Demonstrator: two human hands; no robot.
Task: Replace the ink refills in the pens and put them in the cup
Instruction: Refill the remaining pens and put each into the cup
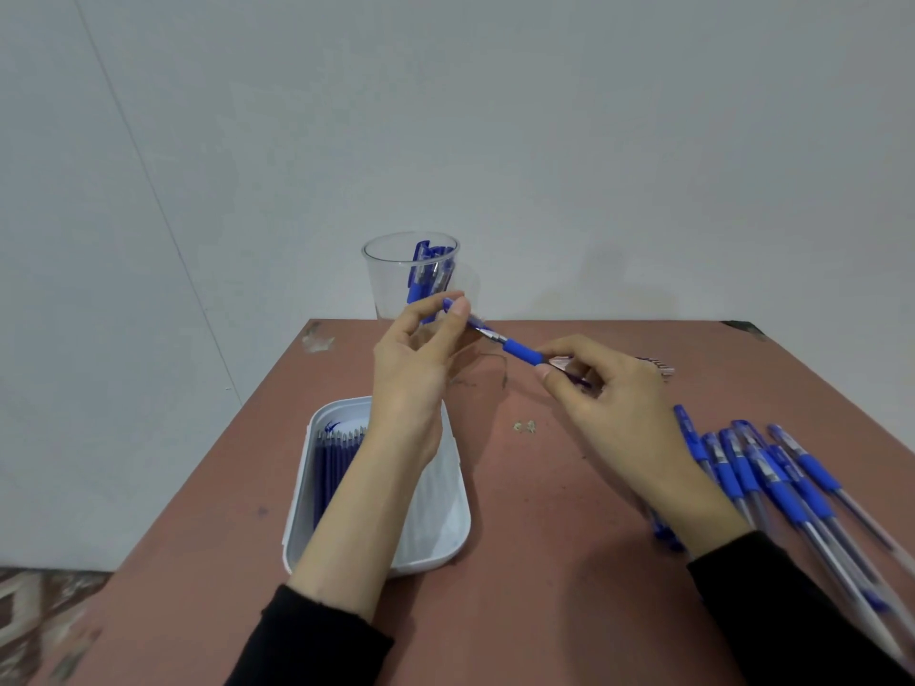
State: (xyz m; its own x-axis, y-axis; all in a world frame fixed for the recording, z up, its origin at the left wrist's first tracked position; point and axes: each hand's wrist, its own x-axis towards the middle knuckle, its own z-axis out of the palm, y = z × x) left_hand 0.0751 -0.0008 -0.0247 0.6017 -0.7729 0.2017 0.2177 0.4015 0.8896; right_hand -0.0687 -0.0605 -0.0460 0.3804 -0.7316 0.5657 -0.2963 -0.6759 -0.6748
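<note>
I hold one blue pen (517, 350) in the air over the table, between both hands. My left hand (421, 358) pinches its clear barrel end near the cup. My right hand (609, 403) grips the other end past the blue rubber grip. A clear plastic cup (396, 274) stands at the table's far edge with several blue pens in it. A white tray (445, 507) under my left forearm holds a row of dark blue refills (334, 462). Several more blue pens (772, 477) lie in a heap at the right.
The reddish-brown table (544, 537) has small crumbs (525, 426) near its middle and a thin wire-like scrap (495, 368) below the held pen. A striped object (653, 366) lies behind my right hand. A plain wall rises right behind the cup.
</note>
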